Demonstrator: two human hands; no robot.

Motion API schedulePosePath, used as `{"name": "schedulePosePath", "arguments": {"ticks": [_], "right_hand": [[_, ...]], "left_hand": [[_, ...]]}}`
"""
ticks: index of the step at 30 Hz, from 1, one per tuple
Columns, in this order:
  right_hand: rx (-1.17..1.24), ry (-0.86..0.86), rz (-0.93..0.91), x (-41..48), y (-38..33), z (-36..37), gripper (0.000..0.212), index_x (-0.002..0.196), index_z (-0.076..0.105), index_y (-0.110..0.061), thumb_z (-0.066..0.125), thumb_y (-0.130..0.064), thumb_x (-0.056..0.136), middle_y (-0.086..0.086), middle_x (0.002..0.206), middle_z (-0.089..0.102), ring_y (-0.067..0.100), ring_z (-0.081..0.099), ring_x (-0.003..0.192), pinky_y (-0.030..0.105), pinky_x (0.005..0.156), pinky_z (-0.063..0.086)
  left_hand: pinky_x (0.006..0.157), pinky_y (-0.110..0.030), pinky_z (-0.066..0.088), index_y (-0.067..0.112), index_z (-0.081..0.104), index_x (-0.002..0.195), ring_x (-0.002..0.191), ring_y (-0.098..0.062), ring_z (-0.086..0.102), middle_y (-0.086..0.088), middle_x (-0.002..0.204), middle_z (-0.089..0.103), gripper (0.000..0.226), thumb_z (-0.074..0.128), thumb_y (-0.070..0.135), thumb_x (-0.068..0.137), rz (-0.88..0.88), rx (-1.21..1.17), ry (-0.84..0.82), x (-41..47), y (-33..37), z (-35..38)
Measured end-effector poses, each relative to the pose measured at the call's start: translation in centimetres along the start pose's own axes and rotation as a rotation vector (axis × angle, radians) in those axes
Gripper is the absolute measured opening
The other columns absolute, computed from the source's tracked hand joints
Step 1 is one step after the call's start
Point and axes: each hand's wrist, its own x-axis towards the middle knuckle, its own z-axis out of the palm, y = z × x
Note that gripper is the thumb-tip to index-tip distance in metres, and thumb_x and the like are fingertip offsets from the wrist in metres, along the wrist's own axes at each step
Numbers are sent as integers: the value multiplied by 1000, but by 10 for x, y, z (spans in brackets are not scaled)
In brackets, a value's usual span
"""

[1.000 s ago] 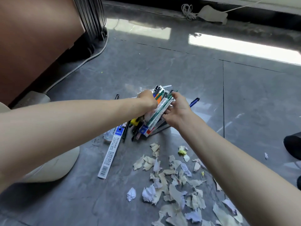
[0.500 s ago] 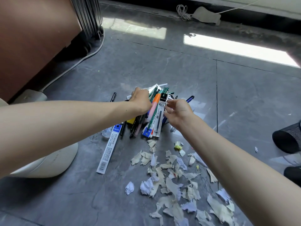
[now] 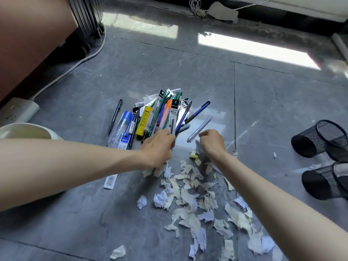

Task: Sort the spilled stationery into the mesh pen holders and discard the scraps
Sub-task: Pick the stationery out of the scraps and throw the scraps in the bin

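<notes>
The spilled stationery pile [image 3: 160,112] lies on the grey floor: pens, an orange marker, a yellow pack and refill packs. My left hand [image 3: 158,146] grips the near ends of several pens and a refill pack in the pile. Just to its right, my right hand [image 3: 211,141] has curled fingers that pinch a grey pen [image 3: 202,127], which points away up-right. Torn paper scraps [image 3: 188,194] are scattered in front of the pile, between my forearms. Two black mesh pen holders [image 3: 318,138] [image 3: 325,180] lie on their sides at the far right.
A white bin [image 3: 24,130] stands at the left under my left forearm. A power strip [image 3: 17,110] and its cable [image 3: 75,65] run along brown furniture [image 3: 28,34]. A barcode-labelled long pack [image 3: 111,180] lies near my left arm.
Both hands have drawn back from the far end of the pile to its near end. The bundle now lies fanned out on the floor. The view shifted, and the mesh holders show more fully.
</notes>
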Motion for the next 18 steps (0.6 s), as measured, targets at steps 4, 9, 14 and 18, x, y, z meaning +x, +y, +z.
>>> {"name": "schedulePosePath", "arguments": {"ticks": [4, 9, 14, 18], "right_hand": [[-51, -105, -123, -20, 14, 12, 25, 105, 68, -5, 50, -6, 88, 10, 106, 68, 26, 62, 96, 31, 80, 50], [79, -265, -226, -46, 28, 14, 28, 97, 70, -5, 47, 2, 83, 1, 79, 63, 13, 57, 70, 23, 63, 44], [-303, 131, -180, -29, 71, -3, 44, 138, 40, -12, 40, -27, 97, 16, 146, 30, 32, 26, 137, 38, 111, 22], [-352, -90, -192, -34, 98, 0, 63, 152, 8, -19, 22, -50, 100, 9, 159, -12, 23, -14, 146, 40, 118, -3]], "left_hand": [[68, -37, 48, 15, 53, 104, 92, -21, 47, -3, 104, 46, 23, 44, 2, 87, 65, 91, -110, -18, -13, 19], [77, -30, 39, 14, 55, 116, 101, -20, 47, -3, 109, 45, 27, 44, 10, 91, 226, -19, -403, -21, -1, 13], [87, -24, 39, 14, 48, 127, 107, -13, 42, -1, 125, 41, 35, 45, 10, 93, 233, -86, -244, -32, 0, 21], [114, -33, 20, 11, 29, 145, 137, -21, 22, -5, 152, 21, 53, 43, 28, 98, 253, 47, -342, -39, -8, 28]]}}
